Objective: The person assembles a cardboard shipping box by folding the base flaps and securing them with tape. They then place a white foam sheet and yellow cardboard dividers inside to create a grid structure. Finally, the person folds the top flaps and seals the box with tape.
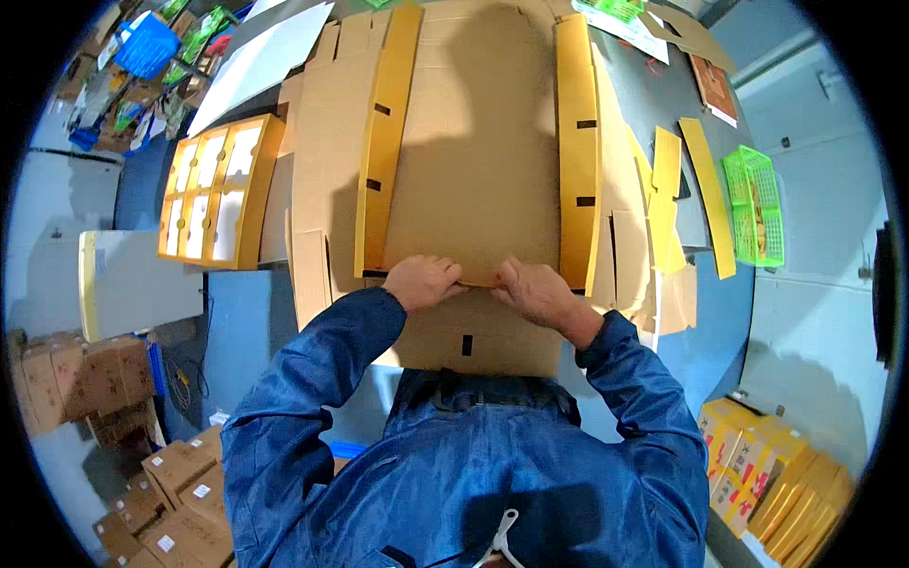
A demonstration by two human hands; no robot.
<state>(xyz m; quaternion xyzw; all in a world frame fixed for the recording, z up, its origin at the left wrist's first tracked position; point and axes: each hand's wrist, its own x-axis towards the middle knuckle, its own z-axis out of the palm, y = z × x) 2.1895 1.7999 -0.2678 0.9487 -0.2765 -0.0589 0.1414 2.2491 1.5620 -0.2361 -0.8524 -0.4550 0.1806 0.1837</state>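
Note:
A large brown cardboard sheet (473,180) lies on the table in front of me. Along its sides stand a left yellow strip (386,133) and a right yellow strip (578,151), both with dark slots. My left hand (426,282) is closed on the crease at the near edge of the sheet, fingers curled over it. Close beside it, my right hand (538,292) pinches the same crease between thumb and fingers. Below the hands a cardboard flap (445,331) with one dark slot extends toward my body. The fingertips' undersides are hidden.
A yellow divided box (268,189) with white compartments stands at the left. Loose yellow strips (708,199) and a green basket (755,208) are at the right. Brown cartons (180,473) are stacked low on the left, yellow cartons (748,454) low on the right.

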